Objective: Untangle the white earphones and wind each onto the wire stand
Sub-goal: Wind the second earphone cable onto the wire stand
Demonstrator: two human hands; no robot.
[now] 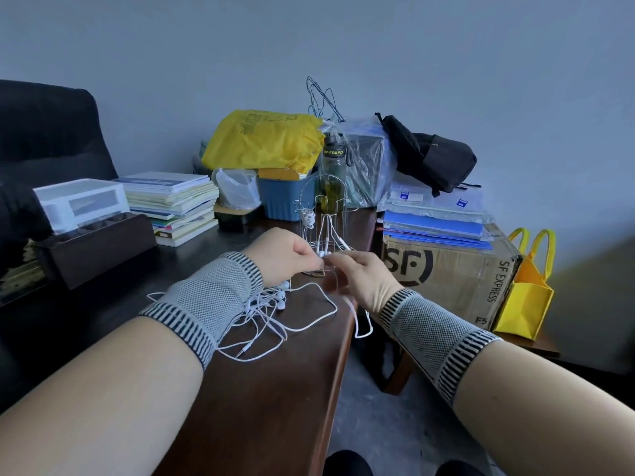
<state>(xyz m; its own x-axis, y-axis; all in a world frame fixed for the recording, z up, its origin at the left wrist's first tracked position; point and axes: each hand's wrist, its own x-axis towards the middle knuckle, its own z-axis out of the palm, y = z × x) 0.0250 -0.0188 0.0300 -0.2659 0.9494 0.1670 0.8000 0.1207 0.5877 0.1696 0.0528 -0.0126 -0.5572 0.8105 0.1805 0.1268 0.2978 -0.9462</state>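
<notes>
A silver wire stand [321, 214] rises near the table's right edge, with one white cord wound on its left arm and other white cords hanging down its middle. Just in front of it my left hand [285, 257] and my right hand [360, 276] meet, both pinching white earphone cord and earbuds between fingertips. A tangle of white earphones [271, 309] lies on the dark wooden table [268, 389] under my left wrist, and one cord loop hangs over the table's right edge. Both wrists wear grey knitted bands.
Behind the stand are a blue bin [280, 197], a water bottle [332, 166], a yellow bag [264, 139] and stacked books [175, 204]. A dark tray [96, 245] sits at left. Right of the table stand an SF cardboard box [453, 269] and a yellow tote [527, 290].
</notes>
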